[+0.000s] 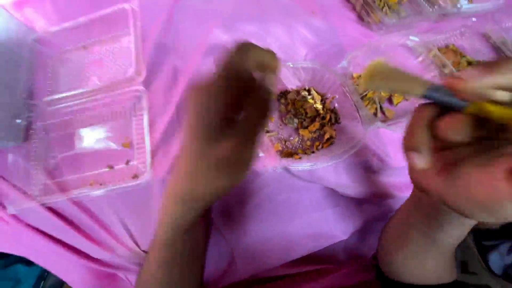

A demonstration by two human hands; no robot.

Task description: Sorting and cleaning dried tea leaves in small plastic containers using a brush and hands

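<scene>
The left hand [226, 128] hangs blurred over the middle of the bench [298, 224], which is draped in a pink cloth; its fingers are drawn loosely together and point up toward twelve o'clock, and I cannot tell whether anything is pinched between them. Just beside it, at three o'clock, sits a clear plastic bowl [341, 152] holding a heap of brown and orange dried flakes [305, 124], the fingertips overlapping the bowl's near rim. The right hand [464, 160] is curled closed around a brush [426, 90] with a yellow handle, a dark ferrule and pale bristles; the bristle end points toward nine o'clock and hovers above a second clear bowl [358, 65] of the same flakes, which lies at about two o'clock from the first bowl. Well away at nine o'clock from the left hand lies an open clear clamshell container [90, 101], with only a few scattered crumbs in its lower half. More clear trays with flakes [453, 56] sit along the far edge at one o'clock.
</scene>
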